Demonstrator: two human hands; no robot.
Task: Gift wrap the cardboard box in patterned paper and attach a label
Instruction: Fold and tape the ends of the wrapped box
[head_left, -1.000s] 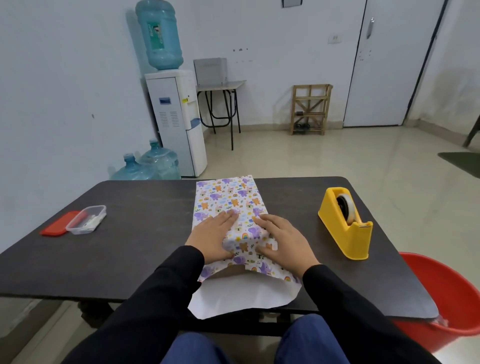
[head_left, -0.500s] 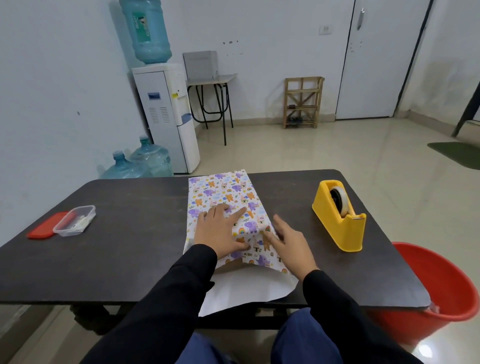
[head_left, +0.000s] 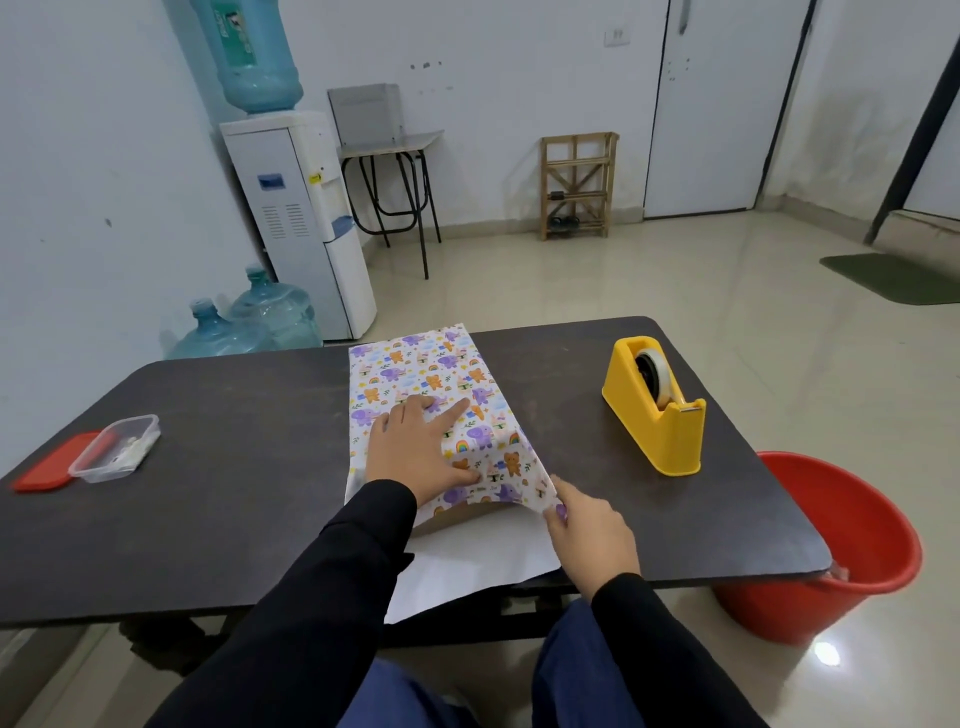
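While atop paper (head_left: 410, 364), left fingers (head_left: 456, 414) flat.

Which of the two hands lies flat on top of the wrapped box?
The left hand: it lies spread flat on the patterned paper. The right hand instead pinches the paper's loose near corner.

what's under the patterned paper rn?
Only a brown strip of the box shows, at the near open end. The paper covers the rest, with the left hand pressing flat on top. The paper's white flap lies on the table.
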